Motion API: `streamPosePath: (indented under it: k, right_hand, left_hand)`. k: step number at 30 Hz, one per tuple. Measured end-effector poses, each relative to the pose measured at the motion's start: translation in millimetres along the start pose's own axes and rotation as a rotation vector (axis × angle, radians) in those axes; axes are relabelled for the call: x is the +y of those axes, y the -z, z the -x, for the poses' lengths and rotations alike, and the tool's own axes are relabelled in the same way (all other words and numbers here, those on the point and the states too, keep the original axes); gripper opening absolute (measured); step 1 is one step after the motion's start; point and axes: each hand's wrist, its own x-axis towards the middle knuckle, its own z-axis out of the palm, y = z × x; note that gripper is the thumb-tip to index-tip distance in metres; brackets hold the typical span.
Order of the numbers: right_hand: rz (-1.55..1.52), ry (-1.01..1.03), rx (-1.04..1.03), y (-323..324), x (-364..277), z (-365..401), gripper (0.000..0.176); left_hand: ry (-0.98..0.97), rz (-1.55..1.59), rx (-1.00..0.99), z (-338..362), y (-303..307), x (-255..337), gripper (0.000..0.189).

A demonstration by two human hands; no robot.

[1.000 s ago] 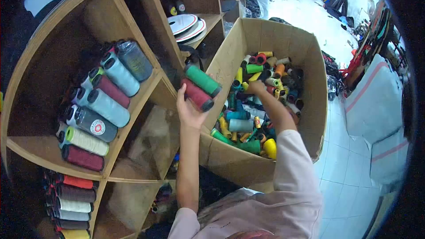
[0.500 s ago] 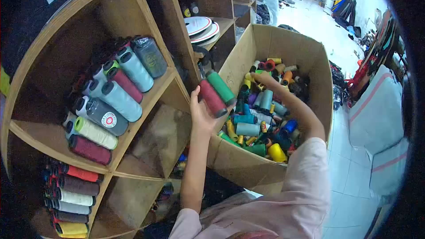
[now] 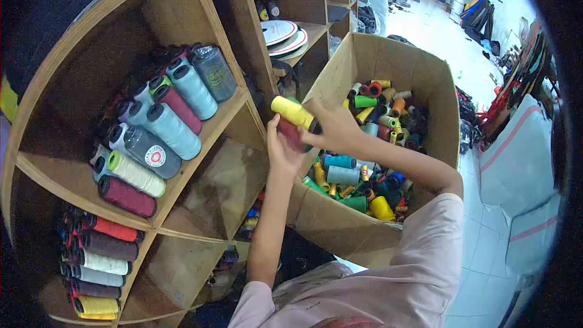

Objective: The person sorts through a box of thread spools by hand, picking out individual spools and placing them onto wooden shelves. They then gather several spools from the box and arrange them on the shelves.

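Note:
My left hand [image 3: 284, 153] is closed around a dark red thread spool [image 3: 289, 134], with a green spool beside it almost wholly hidden. A yellow thread spool [image 3: 290, 110] lies across these, its dark end in the fingers of my right hand [image 3: 337, 126]. Both hands meet beside the near left wall of a big cardboard box [image 3: 316, 218]. Inside the box are many loose spools in mixed colours, among them a grey spool [image 3: 343, 175] and a bright yellow cone [image 3: 382, 209].
On the left, a wooden shelf unit [image 3: 212, 127] holds stacked spools, including pale blue ones [image 3: 174, 130] and a red one [image 3: 113, 227]. White discs [image 3: 280, 33] lie on a farther shelf. White bundles [image 3: 516, 152] stand on the tiled floor to the right.
My right hand has come out of the box with a yellow spool and moved left to the spools in my left hand. The left hand keeps its hold.

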Motion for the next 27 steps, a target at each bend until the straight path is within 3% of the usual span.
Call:
streamPosePath:
  k: [2,6,8,10,12,13,16,17,18,22,26,27]
  right_hand:
    - [-0.003,-0.022,-0.063,-1.9,-4.1,0.1,0.059]
    - [-0.040,-0.015,0.017,12.5,-7.1,-2.0,0.051]
    - [-0.189,-0.164,0.138,15.4,17.9,-10.6,0.045]
    - [-0.107,-0.285,0.269,12.1,55.6,-23.1,0.037]
    - [-0.173,-0.488,0.255,6.6,102.8,-24.6,0.037]
    - [-0.175,-0.491,0.249,-1.3,131.4,-20.9,0.037]
    - [0.051,-0.597,0.166,-33.7,206.7,10.3,0.037]
    - [0.111,-0.680,0.028,-43.9,223.9,22.5,0.036]
    - [0.171,-0.759,-0.111,-53.9,237.9,32.6,0.036]
    - [0.268,-0.797,-0.282,-99.5,262.3,70.9,0.038]
    - [0.142,-0.800,-0.386,-172.2,295.9,105.8,0.034]
    - [-0.351,-0.954,-0.260,-184.3,289.7,108.9,0.035]
  left_hand:
    - [-0.032,0.021,0.041,0.2,5.7,0.9,0.040]
    - [-0.120,-0.002,0.054,5.2,-2.3,-1.7,0.038]
    - [-0.123,-0.027,-0.032,6.1,-5.9,-3.9,0.047]
    - [-0.059,0.033,-0.097,-0.6,6.0,-4.1,0.054]
    - [-0.026,0.056,-0.152,-3.7,12.5,-4.4,0.061]
    - [0.011,0.046,-0.156,4.5,3.4,-2.5,0.066]
    - [0.048,0.115,-0.190,6.4,-0.5,-2.0,0.069]
    - [0.057,0.111,-0.194,6.1,-0.9,-2.4,0.070]
    - [0.059,0.112,-0.190,7.3,-3.3,-2.9,0.070]
    - [0.024,0.004,-0.153,12.0,-11.0,-3.7,0.072]
    - [0.057,-0.001,-0.140,12.1,-11.6,-2.6,0.070]
    - [0.057,0.009,-0.128,13.1,-14.5,-2.3,0.070]
